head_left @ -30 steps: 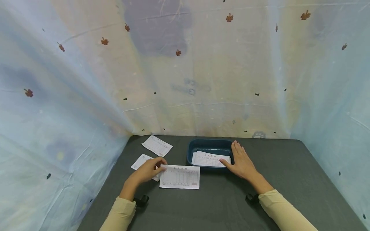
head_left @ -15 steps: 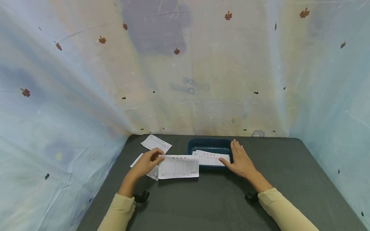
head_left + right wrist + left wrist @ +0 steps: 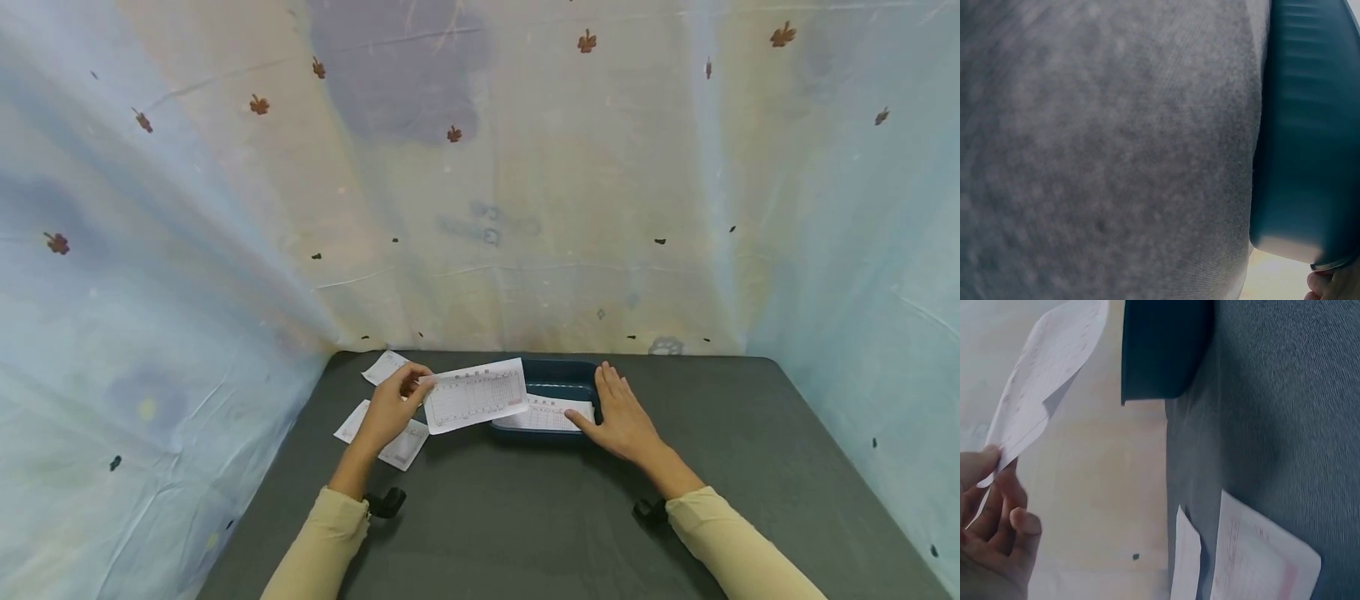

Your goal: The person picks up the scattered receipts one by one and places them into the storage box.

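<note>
The left hand (image 3: 390,408) pinches a printed form (image 3: 476,394) (lifted clear of the dark table (image 3: 525,517)) beside the blue tray (image 3: 558,372); the right hand (image 3: 621,419) lies flat, fingers straight, against the tray's right end.

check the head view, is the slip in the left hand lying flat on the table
No, the left hand pinches the printed slip by its end and holds it lifted above the table, near the blue tray.
</note>
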The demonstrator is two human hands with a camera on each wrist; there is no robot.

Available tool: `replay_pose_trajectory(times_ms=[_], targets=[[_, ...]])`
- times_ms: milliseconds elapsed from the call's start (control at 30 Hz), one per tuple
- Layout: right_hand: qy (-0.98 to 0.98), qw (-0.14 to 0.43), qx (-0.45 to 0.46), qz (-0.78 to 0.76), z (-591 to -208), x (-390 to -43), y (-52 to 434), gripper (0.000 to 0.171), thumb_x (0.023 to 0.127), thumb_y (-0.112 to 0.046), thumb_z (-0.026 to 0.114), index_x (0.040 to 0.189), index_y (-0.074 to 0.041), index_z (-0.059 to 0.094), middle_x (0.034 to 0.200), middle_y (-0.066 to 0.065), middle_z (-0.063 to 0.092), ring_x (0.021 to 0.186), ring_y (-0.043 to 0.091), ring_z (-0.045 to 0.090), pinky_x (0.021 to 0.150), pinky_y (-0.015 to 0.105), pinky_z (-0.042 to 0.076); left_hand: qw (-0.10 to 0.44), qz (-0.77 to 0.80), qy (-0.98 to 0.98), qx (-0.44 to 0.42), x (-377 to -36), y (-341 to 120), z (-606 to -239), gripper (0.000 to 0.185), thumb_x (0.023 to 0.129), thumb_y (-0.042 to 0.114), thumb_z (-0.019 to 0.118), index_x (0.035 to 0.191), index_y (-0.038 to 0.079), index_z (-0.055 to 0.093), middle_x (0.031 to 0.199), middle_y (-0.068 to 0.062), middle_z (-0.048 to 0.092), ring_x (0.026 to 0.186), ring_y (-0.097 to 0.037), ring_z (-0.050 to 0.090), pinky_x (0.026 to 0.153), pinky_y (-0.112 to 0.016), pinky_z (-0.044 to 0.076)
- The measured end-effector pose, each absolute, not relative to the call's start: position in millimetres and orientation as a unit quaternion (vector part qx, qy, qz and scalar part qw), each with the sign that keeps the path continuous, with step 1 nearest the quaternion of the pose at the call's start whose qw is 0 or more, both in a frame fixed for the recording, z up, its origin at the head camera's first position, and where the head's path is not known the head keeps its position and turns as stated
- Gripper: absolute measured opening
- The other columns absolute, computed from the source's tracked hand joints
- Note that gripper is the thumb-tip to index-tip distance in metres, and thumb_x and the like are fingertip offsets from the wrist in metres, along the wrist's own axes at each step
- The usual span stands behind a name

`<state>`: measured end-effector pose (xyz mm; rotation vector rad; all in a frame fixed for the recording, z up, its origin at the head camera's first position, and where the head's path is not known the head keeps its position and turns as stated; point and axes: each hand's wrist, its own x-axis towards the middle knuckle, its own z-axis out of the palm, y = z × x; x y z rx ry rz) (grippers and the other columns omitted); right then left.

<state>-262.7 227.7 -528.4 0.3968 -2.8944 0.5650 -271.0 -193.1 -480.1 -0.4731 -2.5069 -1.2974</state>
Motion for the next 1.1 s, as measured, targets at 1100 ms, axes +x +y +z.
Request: replay_pose_trajectory(times_ms=[1100], targets=[[-0.968, 0.085, 0.138, 0.190, -527.2, -260.4, 228.7, 0.111, 0.100, -0.064, 0.064, 0.165, 0.014, 0.019, 0.175, 0.031, 0.014, 0.163, 0.046, 0.014, 0.133, 0.058, 0.012, 0.113, -0.448, -0.865, -0.197, -307.1, -120.9, -497.2, 0.014, 0.106, 0.023, 0.071, 0.117, 0.014, 0.073, 0.086, 0.001, 0.063, 0.075, -0.014, 0.054, 0.068, -0.028, 0.044]])
